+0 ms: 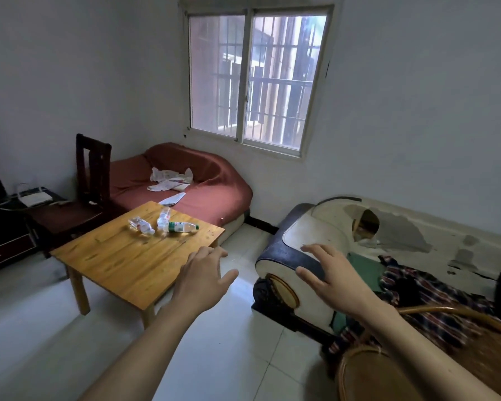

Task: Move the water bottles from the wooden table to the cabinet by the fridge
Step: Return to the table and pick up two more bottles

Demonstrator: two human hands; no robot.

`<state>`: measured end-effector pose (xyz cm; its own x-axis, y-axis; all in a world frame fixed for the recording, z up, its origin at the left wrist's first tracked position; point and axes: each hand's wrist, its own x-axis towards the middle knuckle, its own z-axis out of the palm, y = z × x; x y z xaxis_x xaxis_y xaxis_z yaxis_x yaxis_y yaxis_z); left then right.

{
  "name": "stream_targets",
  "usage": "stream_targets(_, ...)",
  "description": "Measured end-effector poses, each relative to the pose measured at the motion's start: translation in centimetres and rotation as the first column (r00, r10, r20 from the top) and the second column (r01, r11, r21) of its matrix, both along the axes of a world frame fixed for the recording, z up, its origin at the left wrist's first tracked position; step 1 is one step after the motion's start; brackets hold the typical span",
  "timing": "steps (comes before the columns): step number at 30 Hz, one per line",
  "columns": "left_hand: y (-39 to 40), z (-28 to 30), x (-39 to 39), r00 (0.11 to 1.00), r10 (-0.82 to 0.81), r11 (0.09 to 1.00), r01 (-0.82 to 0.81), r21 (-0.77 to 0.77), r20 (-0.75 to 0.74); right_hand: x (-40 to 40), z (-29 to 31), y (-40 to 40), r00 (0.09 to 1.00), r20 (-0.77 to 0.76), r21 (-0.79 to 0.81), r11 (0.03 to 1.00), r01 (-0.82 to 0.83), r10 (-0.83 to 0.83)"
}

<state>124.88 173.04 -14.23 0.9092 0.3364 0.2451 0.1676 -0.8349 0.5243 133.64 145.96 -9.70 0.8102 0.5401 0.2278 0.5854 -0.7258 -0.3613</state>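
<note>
Both grips are hanging spread and empty at lower centre, left hand (pixel 203 280) over the table (pixel 122 259) corner, right hand (pixel 334 277) beside it, while three water bottles (pixel 162 224) are lying on the table's far side, centre-left.

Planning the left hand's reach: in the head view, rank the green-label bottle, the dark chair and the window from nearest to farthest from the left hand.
1. Green-label bottle: lying on the table, just beyond the left hand.
2. Dark chair: behind the table's far left corner.
3. Window: on the back wall, above the red sofa.
</note>
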Motion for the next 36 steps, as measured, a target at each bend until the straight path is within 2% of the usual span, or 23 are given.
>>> stream_targets(6, 5.0, -1.7, 5.6, 0.999, 0.034, 0.999, -0.034, -0.008, 0.021, 7.3, -0.4, 4.8, 1.000, -0.006, 0.008, 1.000, 0.010, -0.010)
stream_targets(12, 8.9, -1.8, 13.4, 0.999, 0.037, 0.996, -0.035, 0.084, -0.025, 16.1, -3.0, 10.0, 1.000, -0.026, 0.028, 1.000, 0.012, -0.011)
stream_targets(17, 13.8, -1.3, 19.8, 0.991, 0.092, 0.985, -0.076, 0.156, -0.099, 23.8, -3.5, 15.4, 0.995, -0.092, 0.131, 0.991, -0.029, 0.041)
stream_targets(20, 16.1, -1.8, 23.9, 0.986, 0.129, 0.979, -0.110, 0.175, -0.105, 28.6, -4.2, 18.0, 0.991, -0.109, 0.131, 0.989, -0.063, 0.078)
stream_targets(25, 17.3, -4.5, 29.2, 0.963, 0.085, 0.984, -0.041, 0.172, -0.255, 34.1, -5.7, 21.1, 0.976, -0.196, 0.119, 0.990, -0.074, 0.097)
stream_targets(36, 25.7, -6.4, 47.0, 0.983, -0.016, 0.998, 0.028, 0.060, -0.182, 47.8, -5.7, 28.6, 0.989, -0.143, 0.048, 0.999, -0.017, 0.024)
